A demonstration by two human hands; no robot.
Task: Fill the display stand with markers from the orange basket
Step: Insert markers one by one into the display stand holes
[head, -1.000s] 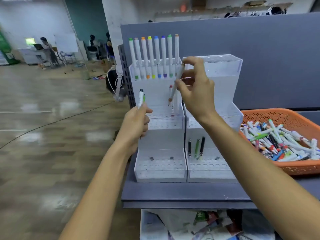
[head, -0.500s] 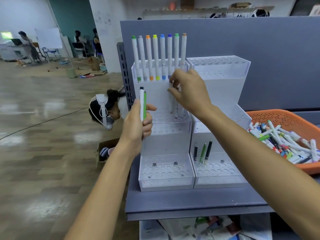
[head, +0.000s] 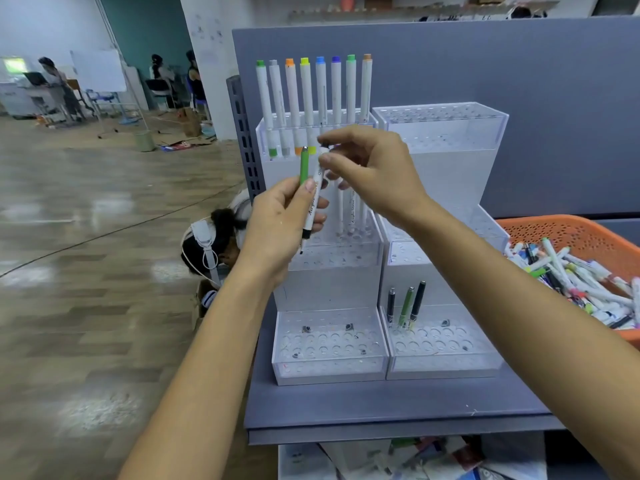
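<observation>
A white marker (head: 317, 176) stands nearly upright in front of the clear acrylic display stand (head: 450, 174). Its long axis leans slightly right at the top, and its dark tip points down. A green pen (head: 304, 166) touches it on the left, vertical, silver end up. The left hand (head: 280, 223) is raised, its forearm angling up from the lower left, with fingers and thumb curled around the lower halves of both. The right hand (head: 374, 174) reaches in from the right and pinches the marker's top end between thumb and forefinger. Eight white markers (head: 320, 95) with coloured caps line the stand's top left tier. The orange basket (head: 568, 226), holding loose markers, sits just right of the stand on a grey shelf (head: 381, 403).
</observation>
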